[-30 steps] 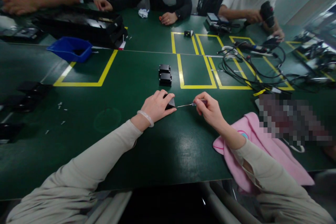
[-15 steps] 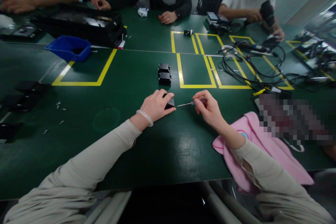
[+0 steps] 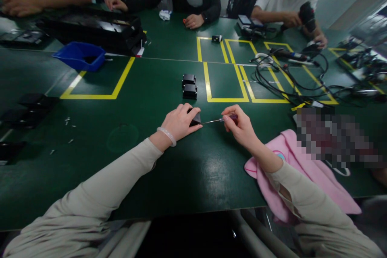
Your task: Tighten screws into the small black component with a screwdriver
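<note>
My left hand (image 3: 180, 120) is closed over a small black box-shaped part (image 3: 196, 119) on the green table (image 3: 169, 185), covering most of it. Between the fingers of my right hand (image 3: 239, 124) is the handle of a screwdriver (image 3: 213, 121). Its thin metal shaft points left, and the tip meets the right side of the black part near my left thumb. Just beyond my left hand stand two more black box-shaped parts (image 3: 190, 90), one behind the other. Several small screws (image 3: 71, 141) lie scattered to the left.
More black parts (image 3: 33, 107) sit at the left. A blue scoop-like bin (image 3: 80, 55) lies beside black trays (image 3: 93, 28). Tangled cables (image 3: 290, 72) are at the right, behind a pink cloth (image 3: 298, 157) under my right forearm. Several people sit opposite; one holds a power drill (image 3: 307, 16).
Almost nothing differs. Both hands, the screwdriver and the black part stay in place, with only a tiny shift in the right hand's fingers.
</note>
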### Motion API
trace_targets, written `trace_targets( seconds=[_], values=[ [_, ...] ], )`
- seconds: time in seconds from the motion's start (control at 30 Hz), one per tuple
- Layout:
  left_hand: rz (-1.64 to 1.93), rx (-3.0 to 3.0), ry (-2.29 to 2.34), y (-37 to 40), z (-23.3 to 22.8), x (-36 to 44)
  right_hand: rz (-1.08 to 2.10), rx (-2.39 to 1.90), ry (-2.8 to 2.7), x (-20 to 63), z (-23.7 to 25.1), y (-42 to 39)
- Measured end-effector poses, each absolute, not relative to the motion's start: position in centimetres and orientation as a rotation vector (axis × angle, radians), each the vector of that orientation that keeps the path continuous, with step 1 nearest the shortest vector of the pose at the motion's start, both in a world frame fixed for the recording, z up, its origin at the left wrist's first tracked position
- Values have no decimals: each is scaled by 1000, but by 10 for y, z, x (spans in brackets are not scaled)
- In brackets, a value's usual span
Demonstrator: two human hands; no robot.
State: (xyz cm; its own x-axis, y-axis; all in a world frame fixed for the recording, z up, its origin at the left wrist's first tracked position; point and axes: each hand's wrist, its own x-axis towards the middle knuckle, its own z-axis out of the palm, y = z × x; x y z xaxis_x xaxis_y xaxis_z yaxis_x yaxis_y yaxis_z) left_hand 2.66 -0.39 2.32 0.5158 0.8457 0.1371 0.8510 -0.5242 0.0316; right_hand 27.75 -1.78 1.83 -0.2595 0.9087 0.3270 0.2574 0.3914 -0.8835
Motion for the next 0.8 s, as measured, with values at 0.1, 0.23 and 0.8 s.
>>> trace_targets(
  seconds=[0.1,0.23,0.8],
  values=[
    [-224,-2702,-1504,-4,23,26,898,-1049,-1763,277,20,-18],
    [-231,-2702,-1496,-4,23,26,919,-1025,-1726,276,20,-19],
    [-208,-2701,-1518,-4,24,27,900,-1023,-1750,277,20,-18]
  ],
)
